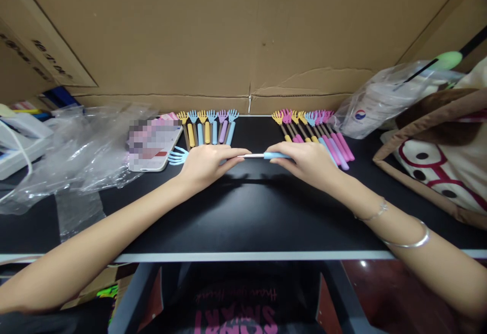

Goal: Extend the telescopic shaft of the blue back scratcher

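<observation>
Lying crosswise on the black counter point(243, 212), a blue back scratcher point(251, 156) shows a claw-shaped head, a thin metal shaft and a blue grip. Left hand point(207, 164) closes over the claw end; right hand point(304, 160) grips the handle end. Behind the scratcher, two rows of similar scratchers: left row point(208, 128), right row point(312, 131). Phone point(152, 146) just beside the claw.
</observation>
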{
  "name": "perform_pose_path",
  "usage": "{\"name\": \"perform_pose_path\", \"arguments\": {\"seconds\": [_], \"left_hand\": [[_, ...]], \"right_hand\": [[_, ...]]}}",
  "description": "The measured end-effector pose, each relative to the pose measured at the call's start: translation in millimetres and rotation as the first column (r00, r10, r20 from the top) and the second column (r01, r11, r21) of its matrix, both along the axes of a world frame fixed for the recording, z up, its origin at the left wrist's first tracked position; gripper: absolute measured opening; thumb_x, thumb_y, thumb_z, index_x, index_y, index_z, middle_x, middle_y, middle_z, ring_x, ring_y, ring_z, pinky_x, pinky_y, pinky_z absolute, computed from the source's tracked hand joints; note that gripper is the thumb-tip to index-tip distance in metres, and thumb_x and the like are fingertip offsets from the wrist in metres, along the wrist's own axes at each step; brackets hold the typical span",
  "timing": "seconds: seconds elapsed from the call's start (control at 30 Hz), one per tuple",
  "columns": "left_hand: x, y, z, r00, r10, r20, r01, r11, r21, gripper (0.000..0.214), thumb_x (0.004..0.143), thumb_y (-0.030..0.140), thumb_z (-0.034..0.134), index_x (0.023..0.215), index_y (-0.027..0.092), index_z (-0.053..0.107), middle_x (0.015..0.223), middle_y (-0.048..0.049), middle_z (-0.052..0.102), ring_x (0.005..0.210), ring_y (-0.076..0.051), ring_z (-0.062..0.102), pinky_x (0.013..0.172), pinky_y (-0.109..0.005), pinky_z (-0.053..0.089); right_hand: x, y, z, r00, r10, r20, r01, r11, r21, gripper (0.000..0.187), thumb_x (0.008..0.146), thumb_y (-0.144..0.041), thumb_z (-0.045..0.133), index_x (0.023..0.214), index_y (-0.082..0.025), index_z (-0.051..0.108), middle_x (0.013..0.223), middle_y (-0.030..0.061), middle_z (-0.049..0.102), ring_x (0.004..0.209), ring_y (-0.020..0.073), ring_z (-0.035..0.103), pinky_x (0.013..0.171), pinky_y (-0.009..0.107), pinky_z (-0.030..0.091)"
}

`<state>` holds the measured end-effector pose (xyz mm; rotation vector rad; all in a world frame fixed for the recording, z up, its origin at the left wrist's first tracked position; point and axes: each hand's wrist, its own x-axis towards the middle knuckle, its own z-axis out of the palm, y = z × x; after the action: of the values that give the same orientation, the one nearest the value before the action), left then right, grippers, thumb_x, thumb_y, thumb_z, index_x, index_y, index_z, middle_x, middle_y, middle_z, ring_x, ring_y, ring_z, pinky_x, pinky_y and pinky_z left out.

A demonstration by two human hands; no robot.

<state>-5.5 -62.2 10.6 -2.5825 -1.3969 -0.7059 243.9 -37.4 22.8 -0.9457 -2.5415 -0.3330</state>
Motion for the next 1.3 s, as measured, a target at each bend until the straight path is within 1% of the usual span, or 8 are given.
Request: {"name": "perform_pose_path", "arguments": {"seconds": [0.2, 0.43, 0.63, 0.77, 0.9, 1.07, 1.17, 1.3], "left_hand": [[-1, -1, -1.5, 0.995, 0.04, -0.095, -0.02, 0.979, 0.205, 0.033, 0.092, 0.046, 0.037, 0.112, 0.037, 0.062, 0.076, 0.0029, 0.068, 0.061, -0.01, 0.06, 0.046, -0.023, 0.028], [-1, -2, -2.8, 0.99, 0.043, -0.137, -0.001, 0.956, 0.292, 0.031, 0.092, 0.042, 0.039, 0.109, 0.036, 0.064, 0.067, 0.0029, 0.063, 0.058, -0.008, 0.056, 0.044, -0.023, 0.024], [0, -1, -5.8, 0.987, 0.023, -0.159, 0.034, 0.938, 0.346, 0.028, 0.091, 0.041, 0.043, 0.107, 0.035, 0.065, 0.064, 0.0037, 0.062, 0.055, -0.008, 0.056, 0.044, -0.023, 0.023], [0, -1, -6.5, 0.985, 0.009, -0.172, 0.058, 0.924, 0.377, 0.027, 0.091, 0.04, 0.044, 0.107, 0.034, 0.065, 0.064, 0.0034, 0.063, 0.056, -0.008, 0.056, 0.044, -0.022, 0.023], [0, 0, -7.3, 0.983, -0.008, -0.184, 0.084, 0.909, 0.409, 0.027, 0.091, 0.04, 0.043, 0.105, 0.034, 0.066, 0.062, 0.0035, 0.063, 0.056, -0.008, 0.056, 0.045, -0.023, 0.022], [0, 0, -7.0, 0.98, -0.033, -0.195, 0.107, 0.918, 0.381, 0.026, 0.091, 0.04, 0.044, 0.105, 0.034, 0.065, 0.067, 0.0032, 0.065, 0.058, -0.008, 0.058, 0.045, -0.023, 0.024], [2, -1, -5.9, 0.98, -0.038, -0.194, 0.109, 0.924, 0.367, 0.025, 0.091, 0.039, 0.044, 0.103, 0.033, 0.065, 0.069, 0.0035, 0.065, 0.06, -0.008, 0.058, 0.046, -0.023, 0.026], [7, -7, -4.7, 0.979, -0.046, -0.198, 0.117, 0.924, 0.365, 0.023, 0.091, 0.036, 0.045, 0.103, 0.032, 0.064, 0.07, 0.0045, 0.064, 0.062, -0.008, 0.058, 0.048, -0.023, 0.029]], "right_hand": [[-1, 0, -0.9, 1.0, 0.001, -0.015, -0.002, 0.998, -0.061, 0.032, 0.091, -0.042, 0.039, 0.103, -0.023, 0.061, 0.09, -0.0007, 0.07, 0.073, 0.0121, 0.063, 0.056, 0.023, 0.036], [-3, 0, -3.2, 1.0, 0.014, -0.001, -0.014, 0.964, -0.264, 0.034, 0.093, -0.042, 0.033, 0.105, -0.023, 0.058, 0.089, -0.0003, 0.068, 0.075, 0.0131, 0.062, 0.061, 0.022, 0.036], [-6, -1, -1.8, 1.0, -0.002, 0.007, 0.004, 0.923, -0.384, 0.036, 0.093, -0.044, 0.03, 0.102, -0.022, 0.058, 0.08, 0.0007, 0.065, 0.066, 0.0125, 0.057, 0.058, 0.022, 0.032], [-7, -1, 0.1, 0.999, 0.014, -0.032, -0.028, 0.879, -0.475, 0.038, 0.093, -0.045, 0.03, 0.098, -0.02, 0.059, 0.075, 0.001, 0.063, 0.062, 0.0115, 0.053, 0.058, 0.022, 0.031], [-7, 0, 2.4, 0.995, 0.046, -0.093, -0.092, 0.808, -0.581, 0.038, 0.092, -0.045, 0.032, 0.097, -0.018, 0.059, 0.071, 0.0007, 0.06, 0.061, 0.0106, 0.053, 0.061, 0.022, 0.033], [-6, 0, 3.5, 0.99, 0.061, -0.124, -0.129, 0.728, -0.674, 0.039, 0.091, -0.047, 0.035, 0.098, -0.016, 0.059, 0.069, 0.0007, 0.059, 0.061, 0.0103, 0.052, 0.061, 0.022, 0.034], [-7, -1, 1.6, 0.991, 0.067, -0.118, -0.129, 0.739, -0.662, 0.038, 0.09, -0.047, 0.036, 0.1, -0.017, 0.058, 0.072, 0.0011, 0.06, 0.064, 0.0114, 0.053, 0.062, 0.022, 0.034], [-12, -8, -0.9, 0.985, 0.094, -0.147, -0.164, 0.782, -0.601, 0.033, 0.09, -0.042, 0.038, 0.104, -0.018, 0.057, 0.09, 0.004, 0.063, 0.079, 0.0138, 0.057, 0.07, 0.024, 0.036]]}}
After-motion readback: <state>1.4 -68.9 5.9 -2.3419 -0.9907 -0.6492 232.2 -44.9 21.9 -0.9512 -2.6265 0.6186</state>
